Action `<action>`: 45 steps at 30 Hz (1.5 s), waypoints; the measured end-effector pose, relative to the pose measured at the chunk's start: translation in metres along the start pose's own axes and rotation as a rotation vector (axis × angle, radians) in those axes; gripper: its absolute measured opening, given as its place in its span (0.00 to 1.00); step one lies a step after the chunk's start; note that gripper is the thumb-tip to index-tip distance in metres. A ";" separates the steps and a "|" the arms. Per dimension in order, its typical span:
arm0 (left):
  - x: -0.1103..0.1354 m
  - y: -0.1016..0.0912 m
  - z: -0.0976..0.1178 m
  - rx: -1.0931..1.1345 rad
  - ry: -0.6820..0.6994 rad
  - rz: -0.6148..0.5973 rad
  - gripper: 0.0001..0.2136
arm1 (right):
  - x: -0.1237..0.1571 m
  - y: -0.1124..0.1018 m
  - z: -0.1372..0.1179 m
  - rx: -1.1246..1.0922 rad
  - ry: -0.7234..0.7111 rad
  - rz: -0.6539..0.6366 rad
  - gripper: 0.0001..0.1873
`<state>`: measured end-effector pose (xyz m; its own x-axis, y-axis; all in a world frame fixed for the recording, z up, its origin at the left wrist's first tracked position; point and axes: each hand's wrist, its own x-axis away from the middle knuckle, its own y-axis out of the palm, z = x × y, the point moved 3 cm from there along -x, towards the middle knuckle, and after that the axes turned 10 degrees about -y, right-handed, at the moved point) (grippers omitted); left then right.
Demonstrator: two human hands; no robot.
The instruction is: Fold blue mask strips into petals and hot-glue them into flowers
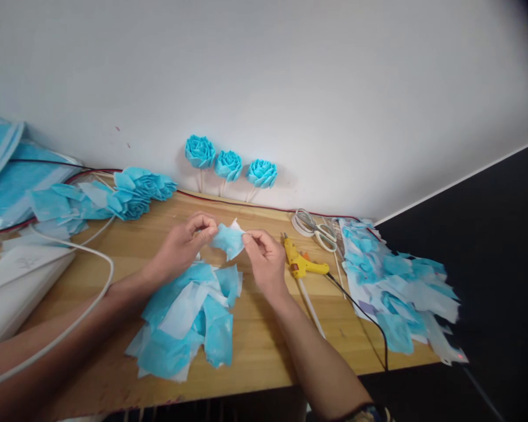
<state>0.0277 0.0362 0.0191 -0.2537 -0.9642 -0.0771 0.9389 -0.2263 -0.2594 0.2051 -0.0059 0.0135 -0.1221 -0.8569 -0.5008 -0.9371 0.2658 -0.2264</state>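
Observation:
Between my two hands a small blue-and-white piece of thin fabric (229,241) is held up above the table. My left hand (192,239) pinches its left edge, fingers closed. On the other side, my right hand (264,253) grips the right edge between thumb and fingers. Just below lies a loose pile of blue and white fabric pieces (187,322). Right of my right hand rests a yellow hot glue gun (303,262), with a white glue stick (311,309) coming from its back end.
Three blue fabric flowers (229,166) on sticks lean against the wall. More blue flowers (138,192) lie at the left, near a white box (22,281) and a white cable (110,269). Scissors (323,234) and a scrap pile (396,281) are on the right.

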 end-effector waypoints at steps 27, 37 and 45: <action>-0.002 0.005 -0.013 0.319 -0.274 -0.097 0.11 | -0.001 0.008 0.017 -0.468 0.284 -0.190 0.28; -0.004 0.002 -0.012 0.351 -0.272 -0.027 0.10 | -0.003 0.005 0.017 -0.538 0.385 -0.086 0.17; -0.005 0.004 -0.011 0.335 -0.292 0.001 0.10 | -0.004 0.003 0.015 -0.463 0.403 -0.005 0.11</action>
<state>0.0299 0.0412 0.0081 -0.2217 -0.9522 0.2104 0.9749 -0.2114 0.0706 0.2074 0.0049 0.0023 -0.1467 -0.9813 -0.1247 -0.9717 0.1193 0.2038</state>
